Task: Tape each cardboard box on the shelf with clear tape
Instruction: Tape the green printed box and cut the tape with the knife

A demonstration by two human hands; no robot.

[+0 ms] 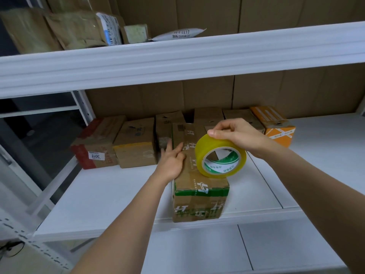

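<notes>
Matt brown cardboard box (pixel 199 186), worn, with glossy tape strips; glossy yellowish plastic tape roll (pixel 220 157); smooth white painted metal shelf (pixel 110 194).

Even soft light, edges bowed, mild blur

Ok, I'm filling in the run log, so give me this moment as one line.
left hand: flat on long box top | right hand: grips tape roll over box | other boxes: behind on shelf

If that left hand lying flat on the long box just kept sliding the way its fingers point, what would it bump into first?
The left hand points toward the back of the shelf. It would probably meet the upright brown box standing at the far end of the long box, though depth is hard to judge.
</notes>
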